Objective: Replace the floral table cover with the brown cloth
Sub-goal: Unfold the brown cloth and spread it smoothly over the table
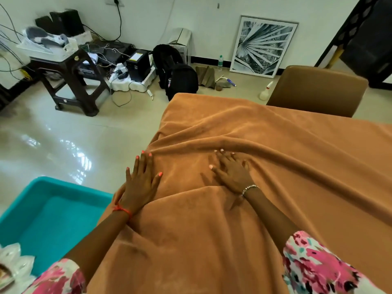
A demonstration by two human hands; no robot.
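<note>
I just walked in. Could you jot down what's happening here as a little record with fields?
table cover: brown cloth, spread but wrinkled
left hand: flat on the cloth near its left edge
right hand: flat on the cloth, fingers spread
floral cover: not visible
nearby: turquoise tub on the left, brown chair at the far side

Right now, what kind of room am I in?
Likely a home room: a brown cloth as table cover, a chair beside it, a framed print leaning on the wall, computer gear on the floor.
</note>
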